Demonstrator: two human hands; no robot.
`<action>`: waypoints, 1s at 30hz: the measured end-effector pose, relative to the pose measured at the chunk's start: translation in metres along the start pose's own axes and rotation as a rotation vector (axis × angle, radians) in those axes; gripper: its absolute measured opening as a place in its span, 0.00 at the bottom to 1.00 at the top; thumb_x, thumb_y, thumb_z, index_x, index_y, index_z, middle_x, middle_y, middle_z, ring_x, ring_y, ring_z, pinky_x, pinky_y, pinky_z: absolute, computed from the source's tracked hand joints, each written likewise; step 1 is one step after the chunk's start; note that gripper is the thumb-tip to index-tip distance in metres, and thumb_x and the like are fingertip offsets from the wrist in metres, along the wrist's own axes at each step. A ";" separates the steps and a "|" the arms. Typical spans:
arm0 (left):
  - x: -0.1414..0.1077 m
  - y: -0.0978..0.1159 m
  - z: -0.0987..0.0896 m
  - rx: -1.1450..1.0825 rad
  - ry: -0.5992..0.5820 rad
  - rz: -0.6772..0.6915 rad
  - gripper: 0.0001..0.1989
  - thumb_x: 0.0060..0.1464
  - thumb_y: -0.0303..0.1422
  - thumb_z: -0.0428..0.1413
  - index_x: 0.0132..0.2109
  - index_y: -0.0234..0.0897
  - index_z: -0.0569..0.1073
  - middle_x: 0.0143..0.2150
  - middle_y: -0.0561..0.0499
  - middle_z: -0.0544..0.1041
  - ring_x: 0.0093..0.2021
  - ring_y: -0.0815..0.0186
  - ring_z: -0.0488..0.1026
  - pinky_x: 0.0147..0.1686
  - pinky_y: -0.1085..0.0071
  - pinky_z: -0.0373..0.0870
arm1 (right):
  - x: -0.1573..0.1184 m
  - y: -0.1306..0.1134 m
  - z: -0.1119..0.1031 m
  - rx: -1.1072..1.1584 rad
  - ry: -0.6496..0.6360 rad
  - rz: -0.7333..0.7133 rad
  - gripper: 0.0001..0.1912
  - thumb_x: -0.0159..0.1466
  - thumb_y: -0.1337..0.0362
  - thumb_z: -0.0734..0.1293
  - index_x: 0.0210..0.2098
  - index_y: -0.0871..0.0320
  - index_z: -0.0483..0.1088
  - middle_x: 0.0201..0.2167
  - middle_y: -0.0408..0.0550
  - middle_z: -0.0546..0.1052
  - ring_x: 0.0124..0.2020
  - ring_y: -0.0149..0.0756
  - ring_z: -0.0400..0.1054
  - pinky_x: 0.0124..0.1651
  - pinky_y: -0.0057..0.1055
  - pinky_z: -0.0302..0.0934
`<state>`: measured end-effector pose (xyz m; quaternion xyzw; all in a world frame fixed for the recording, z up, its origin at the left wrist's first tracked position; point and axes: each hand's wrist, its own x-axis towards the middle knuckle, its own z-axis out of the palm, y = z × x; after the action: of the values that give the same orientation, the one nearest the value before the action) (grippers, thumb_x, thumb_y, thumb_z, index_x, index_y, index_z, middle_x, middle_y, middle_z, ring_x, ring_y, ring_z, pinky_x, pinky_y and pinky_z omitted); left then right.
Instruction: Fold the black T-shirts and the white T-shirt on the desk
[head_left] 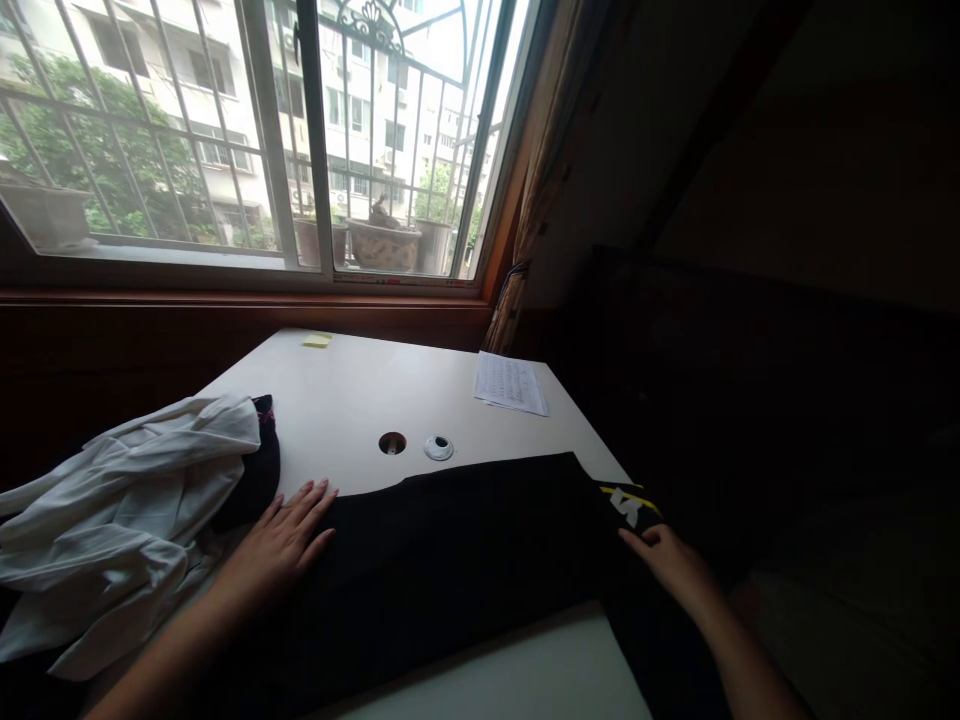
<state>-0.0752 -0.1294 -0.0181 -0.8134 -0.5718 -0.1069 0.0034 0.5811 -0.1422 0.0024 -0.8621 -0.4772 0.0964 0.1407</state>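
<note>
A black garment [465, 550] lies spread flat across the white table, its long panel running from left to right. Whether that panel is a leg or a sleeve I cannot tell. My left hand [289, 530] rests palm down on its left end, fingers stretched out and open. At the right end, by the table's edge, my right hand [667, 560] pinches the cloth between thumb and finger. Just beyond those fingertips show a yellow stripe and a white mark [626, 507] on dark cloth. Part of the garment hangs down at the lower right, in shadow.
A heap of white clothing [135, 500] with dark cloth lies left of my left hand. The white table [360, 390] bears printed papers [511, 383], a yellow sticky note [317, 341], a cable hole [392, 443] and a round cap [439, 447]. Behind stands a barred window [322, 140].
</note>
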 end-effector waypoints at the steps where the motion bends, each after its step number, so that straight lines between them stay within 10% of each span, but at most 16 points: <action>1: 0.000 -0.001 0.000 -0.003 0.000 0.003 0.29 0.69 0.46 0.44 0.73 0.45 0.55 0.74 0.48 0.56 0.73 0.53 0.54 0.69 0.50 0.49 | -0.002 0.004 -0.004 0.074 -0.068 0.042 0.27 0.54 0.38 0.66 0.36 0.55 0.73 0.31 0.54 0.80 0.34 0.51 0.76 0.37 0.42 0.68; 5: -0.001 -0.002 0.000 -0.006 -0.003 0.014 0.29 0.69 0.46 0.43 0.72 0.44 0.56 0.73 0.47 0.56 0.73 0.53 0.54 0.69 0.48 0.50 | -0.011 0.006 -0.015 0.302 -0.166 0.111 0.26 0.47 0.40 0.70 0.31 0.56 0.76 0.32 0.58 0.82 0.35 0.55 0.77 0.35 0.44 0.69; 17: -0.004 -0.012 -0.002 -0.094 0.019 0.030 0.31 0.67 0.51 0.46 0.71 0.45 0.59 0.72 0.47 0.60 0.71 0.52 0.57 0.69 0.48 0.54 | -0.036 -0.038 -0.036 0.469 0.198 0.050 0.32 0.50 0.41 0.70 0.43 0.60 0.78 0.40 0.60 0.82 0.43 0.57 0.76 0.46 0.46 0.68; 24: -0.004 -0.013 -0.008 -0.140 0.024 0.044 0.30 0.67 0.50 0.47 0.70 0.42 0.61 0.71 0.46 0.62 0.71 0.51 0.58 0.68 0.47 0.57 | -0.083 -0.152 -0.055 0.496 0.347 -0.228 0.24 0.59 0.43 0.67 0.43 0.56 0.76 0.40 0.55 0.81 0.42 0.49 0.75 0.46 0.42 0.68; 30: -0.005 -0.012 -0.008 -0.128 0.005 0.035 0.30 0.67 0.48 0.47 0.71 0.43 0.61 0.72 0.47 0.61 0.71 0.52 0.57 0.69 0.49 0.56 | -0.169 -0.264 -0.034 0.446 0.296 -0.832 0.09 0.68 0.56 0.64 0.40 0.53 0.73 0.36 0.49 0.76 0.39 0.42 0.70 0.44 0.40 0.66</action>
<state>-0.0888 -0.1308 -0.0126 -0.8215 -0.5495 -0.1454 -0.0455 0.2927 -0.1578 0.1285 -0.5517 -0.7237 0.0083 0.4144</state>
